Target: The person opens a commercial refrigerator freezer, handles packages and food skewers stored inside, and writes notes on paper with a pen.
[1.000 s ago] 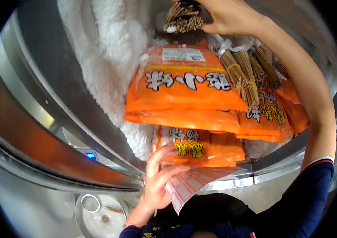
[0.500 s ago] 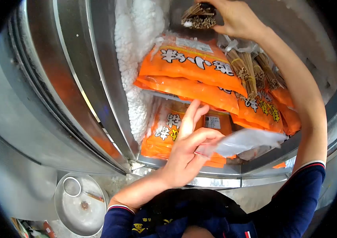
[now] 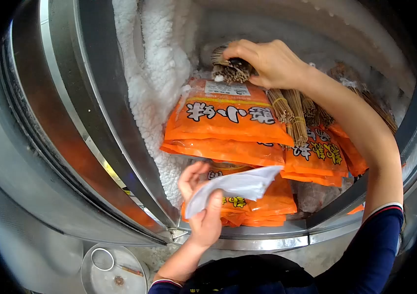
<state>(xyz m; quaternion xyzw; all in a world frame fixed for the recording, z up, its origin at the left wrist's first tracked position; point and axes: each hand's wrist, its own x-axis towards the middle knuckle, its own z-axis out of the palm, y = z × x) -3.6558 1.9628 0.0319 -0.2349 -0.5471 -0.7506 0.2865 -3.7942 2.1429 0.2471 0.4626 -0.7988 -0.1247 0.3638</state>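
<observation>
My right hand (image 3: 274, 61) is closed round a bundle of thin brown skewers (image 3: 235, 73) at the back of the freezer, just above the top orange bag (image 3: 225, 110). The skewer ends face me, with a white bit of frost among them. Something dark shows under my fingers. Pinched between my left thumb and fingers is a folded white sheet (image 3: 238, 185), paper or thin plastic. That left hand (image 3: 202, 220) is over the freezer's front, in front of the lower orange bags (image 3: 267, 201). More tied skewer bundles (image 3: 287, 110) lie right of the top bag.
Thick frost (image 3: 154, 93) coats the freezer's left wall. The metal door (image 3: 27, 161) stands open at left, and a metal rim (image 3: 267, 242) crosses the front. On the floor sits a round metal basin (image 3: 115, 279) holding a ring-shaped item and a stick.
The view has shifted, showing more of the freezer's back. My left hand has brought the white sheet leftward and turned it. My right hand still grips the skewer bundle, now nearer the top orange bag.
</observation>
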